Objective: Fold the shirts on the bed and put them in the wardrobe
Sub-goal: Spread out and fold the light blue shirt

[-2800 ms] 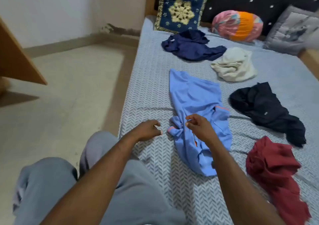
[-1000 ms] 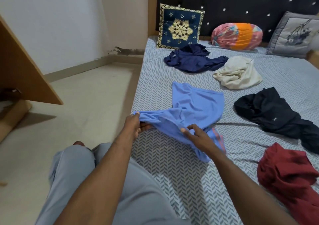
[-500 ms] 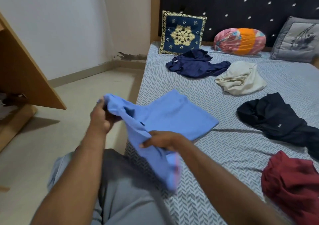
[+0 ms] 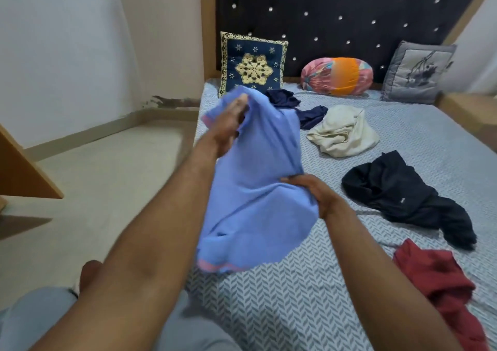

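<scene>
A light blue shirt (image 4: 255, 202) hangs in the air above the near left part of the bed (image 4: 282, 302), its pink-edged hem loose at the bottom. My left hand (image 4: 228, 127) grips its upper end, raised high. My right hand (image 4: 314, 192) grips its right side lower down. On the bed lie a navy shirt (image 4: 309, 113), partly hidden behind the blue one, a cream shirt (image 4: 344, 132), a black shirt (image 4: 403, 194) and a dark red shirt (image 4: 441, 286) at the right edge.
A patterned blue cushion (image 4: 252, 65), a pink and orange bolster (image 4: 336, 76) and a grey cushion (image 4: 416, 73) lean on the dark headboard. A wooden panel (image 4: 21, 173) juts in at left above the pale floor (image 4: 94, 175). My grey-trousered legs fill the bottom.
The blue shirt has left the bed and now hangs between my hands. My left hand has risen and moved forward with its upper end; my right hand has shifted to the right side.
</scene>
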